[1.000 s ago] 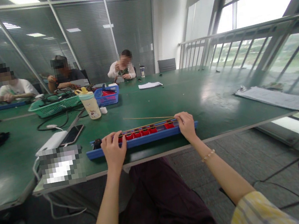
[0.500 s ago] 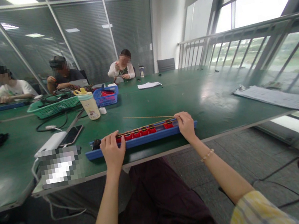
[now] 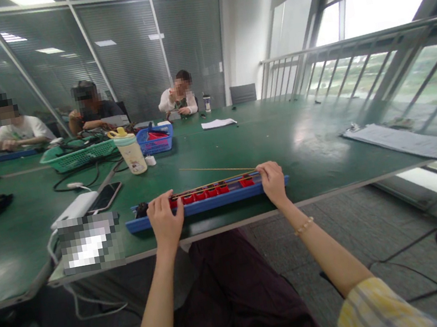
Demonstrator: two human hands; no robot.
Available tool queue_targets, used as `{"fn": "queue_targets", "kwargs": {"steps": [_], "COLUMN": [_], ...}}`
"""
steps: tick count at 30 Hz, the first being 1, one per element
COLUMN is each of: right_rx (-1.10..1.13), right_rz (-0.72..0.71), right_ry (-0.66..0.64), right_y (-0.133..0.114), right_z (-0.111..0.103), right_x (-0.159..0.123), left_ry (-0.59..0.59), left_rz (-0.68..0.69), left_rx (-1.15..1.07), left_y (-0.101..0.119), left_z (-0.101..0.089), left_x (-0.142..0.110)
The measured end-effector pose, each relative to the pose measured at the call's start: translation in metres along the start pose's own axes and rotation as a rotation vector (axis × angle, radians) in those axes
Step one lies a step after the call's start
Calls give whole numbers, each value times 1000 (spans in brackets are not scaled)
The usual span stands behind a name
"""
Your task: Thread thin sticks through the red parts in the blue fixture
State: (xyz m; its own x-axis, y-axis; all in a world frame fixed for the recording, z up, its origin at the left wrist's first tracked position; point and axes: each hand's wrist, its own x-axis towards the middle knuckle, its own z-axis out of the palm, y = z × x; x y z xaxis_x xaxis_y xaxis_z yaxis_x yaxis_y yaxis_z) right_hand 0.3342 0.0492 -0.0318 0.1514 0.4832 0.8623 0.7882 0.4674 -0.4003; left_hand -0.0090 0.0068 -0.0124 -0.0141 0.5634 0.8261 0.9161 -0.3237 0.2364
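A long blue channel (image 3: 218, 207) lies across the table near its front edge. Several red blocks (image 3: 211, 190) sit in a row inside it, with one red piece (image 3: 246, 180) apart on the right. My left hand (image 3: 165, 218) grips the channel near its left end, fingers over the top and thumb on the near side. At the right end, my right hand (image 3: 273, 183) pinches a thin yellow wire (image 3: 217, 169). Part of the wire runs along above the blocks, while a loose length slants back over the table. A black lump (image 3: 141, 210) is at the channel's left end. Both sets of fingertips are partly hidden.
To the left are a phone (image 3: 106, 197), a white power bank (image 3: 74, 208) and a cup (image 3: 132, 156). Behind them stand a green basket (image 3: 78, 159) and a blue basket (image 3: 156, 143). A clipboard (image 3: 401, 142) lies at right. Several people sit across the table.
My hands, the channel and the wire keep nearly the same positions. Across the table, the rightmost person's raised hand has come down.
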Motion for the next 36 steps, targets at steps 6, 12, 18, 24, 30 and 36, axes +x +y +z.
{"fn": "queue_targets", "kwargs": {"steps": [6,12,18,24,30,36], "right_rx": [15,0,5,29,26,29], "right_rz": [9,13,7,7,-35,-80], "right_ry": [23,0,24,19,-18,-91], "right_y": [-3,-2,-3,-1,1,-5], "right_z": [-1,-2,-2,-3,-1,1], "right_x": [0,0,0,0,-1,-2], "left_ry": [-14,-22,-38,-35,-31,-25], "left_rz": [-16,-14,-29,-38,-42,-26], "left_rx": [12,16,23,25,13,34], "left_y": [-1,-1,0,-3,-4,-3], "left_z": [1,2,2,3,4,3], "left_x": [-1,-1,0,-1,-1,0]}}
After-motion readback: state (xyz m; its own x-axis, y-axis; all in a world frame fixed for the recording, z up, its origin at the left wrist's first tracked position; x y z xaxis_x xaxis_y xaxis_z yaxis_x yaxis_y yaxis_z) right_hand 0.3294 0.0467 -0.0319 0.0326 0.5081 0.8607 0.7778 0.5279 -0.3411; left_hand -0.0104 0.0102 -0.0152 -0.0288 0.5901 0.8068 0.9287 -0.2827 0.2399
